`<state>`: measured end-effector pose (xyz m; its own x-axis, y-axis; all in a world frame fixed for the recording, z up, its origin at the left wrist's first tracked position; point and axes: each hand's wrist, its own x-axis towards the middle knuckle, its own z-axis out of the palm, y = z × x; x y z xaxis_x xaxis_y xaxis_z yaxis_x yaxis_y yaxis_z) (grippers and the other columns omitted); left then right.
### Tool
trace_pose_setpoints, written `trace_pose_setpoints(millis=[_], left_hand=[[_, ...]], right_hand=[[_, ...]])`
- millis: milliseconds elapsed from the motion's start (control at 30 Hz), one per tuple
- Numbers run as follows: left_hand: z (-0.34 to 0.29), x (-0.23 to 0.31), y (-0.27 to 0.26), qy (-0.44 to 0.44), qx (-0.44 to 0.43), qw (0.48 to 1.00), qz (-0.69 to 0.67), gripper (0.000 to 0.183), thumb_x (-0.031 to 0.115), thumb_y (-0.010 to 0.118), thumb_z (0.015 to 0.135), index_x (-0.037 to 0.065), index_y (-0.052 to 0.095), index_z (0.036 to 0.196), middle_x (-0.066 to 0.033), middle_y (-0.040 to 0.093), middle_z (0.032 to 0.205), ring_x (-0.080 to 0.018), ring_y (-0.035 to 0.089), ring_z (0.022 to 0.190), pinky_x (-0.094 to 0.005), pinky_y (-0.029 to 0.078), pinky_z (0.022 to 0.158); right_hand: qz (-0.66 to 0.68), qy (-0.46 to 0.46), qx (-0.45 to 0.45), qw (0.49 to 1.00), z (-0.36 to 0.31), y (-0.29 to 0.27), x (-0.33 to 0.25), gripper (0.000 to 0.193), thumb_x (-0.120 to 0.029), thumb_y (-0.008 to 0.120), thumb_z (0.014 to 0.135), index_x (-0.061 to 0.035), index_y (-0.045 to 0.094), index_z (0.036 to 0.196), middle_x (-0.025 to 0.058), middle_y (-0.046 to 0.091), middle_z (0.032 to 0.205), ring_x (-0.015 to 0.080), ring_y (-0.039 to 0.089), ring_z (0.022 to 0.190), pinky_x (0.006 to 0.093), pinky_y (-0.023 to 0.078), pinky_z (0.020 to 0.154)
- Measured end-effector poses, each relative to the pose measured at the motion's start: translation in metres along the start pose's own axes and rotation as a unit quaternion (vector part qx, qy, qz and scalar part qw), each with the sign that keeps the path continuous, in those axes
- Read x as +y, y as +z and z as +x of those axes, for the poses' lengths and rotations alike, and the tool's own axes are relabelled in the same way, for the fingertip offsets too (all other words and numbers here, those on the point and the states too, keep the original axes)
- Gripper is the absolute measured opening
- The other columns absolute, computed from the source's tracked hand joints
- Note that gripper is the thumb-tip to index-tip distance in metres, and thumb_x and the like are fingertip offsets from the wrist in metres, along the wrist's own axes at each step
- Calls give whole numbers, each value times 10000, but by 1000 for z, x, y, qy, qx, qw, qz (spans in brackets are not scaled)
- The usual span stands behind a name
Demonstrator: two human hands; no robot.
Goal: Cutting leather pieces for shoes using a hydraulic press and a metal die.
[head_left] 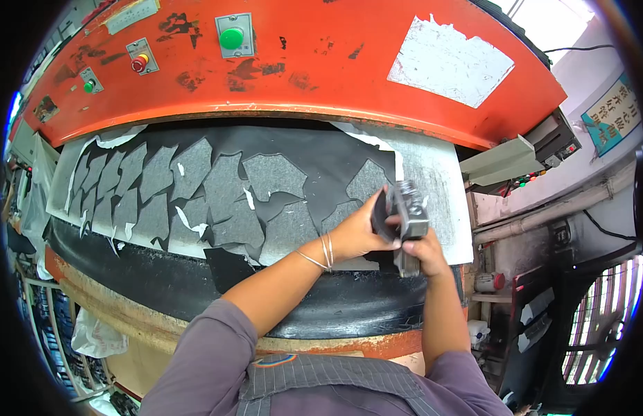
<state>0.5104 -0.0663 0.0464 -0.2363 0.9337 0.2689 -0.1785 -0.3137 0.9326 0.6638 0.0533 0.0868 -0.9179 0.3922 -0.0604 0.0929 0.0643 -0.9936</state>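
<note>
while the right hand (424, 251) grips the grey metal cutting die (411, 211), left hand (359, 232) fingers close on a black cut piece (382, 216); lifting-out step; next, clean separation from the dark grey sheet (266, 177).

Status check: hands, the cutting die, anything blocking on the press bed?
Left hand and right hand both gripping the metal cutting die, lifted at the grey sheet's right end. Cut-out holes across the sheet to the left. Nothing blocking.

Left hand (359, 232) and right hand (422, 251) raised together, fingers curled, forearms converging
</note>
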Motion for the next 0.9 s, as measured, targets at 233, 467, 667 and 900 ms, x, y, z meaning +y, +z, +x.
trace_pose_setpoints(millis=[233, 467, 667, 900], left_hand=[[-81, 32, -14, -112, 308, 939, -104, 200, 163, 610, 929, 27, 549, 1063, -46, 637, 822, -104, 612, 657, -231, 499, 570], [-166, 103, -47, -277, -28, 900, 336, 445, 268, 712, 841, 14, 558, 1172, -116, 645, 949, -199, 619, 875, -339, 497, 800], [-124, 108, -60, -172, 176, 894, 375, 652, 270, 695, 842, 29, 413, 1379, -173, 541, 1299, -255, 539, 1152, -313, 460, 869], [-40, 34, -126, -69, 215, 818, 529, 740, 80, 536, 838, -39, 153, 1459, -179, 464, 1404, -321, 457, 1282, -446, 292, 1096]], right_hand=[[-143, 0, -10, 990, 39, 60, -24, 507, -388, 655, 767, 3, 653, 1090, 194, 483, 1201, 310, 511, 1102, 354, 402, 964], [-446, 87, 73, 888, 145, 94, -31, 606, -498, 657, 729, -18, 666, 1099, 302, 419, 1247, 407, 465, 1137, 428, 424, 969], [-449, 34, 137, 882, 152, 93, -11, 907, -542, 739, 670, -39, 449, 1368, 298, 453, 1282, 429, 365, 1256, 470, 330, 1040], [-470, -25, 54, 881, 123, 45, 26, 1222, -525, 812, 607, 42, 155, 1466, 210, 396, 1446, 288, 291, 1403, 513, 137, 1119]])
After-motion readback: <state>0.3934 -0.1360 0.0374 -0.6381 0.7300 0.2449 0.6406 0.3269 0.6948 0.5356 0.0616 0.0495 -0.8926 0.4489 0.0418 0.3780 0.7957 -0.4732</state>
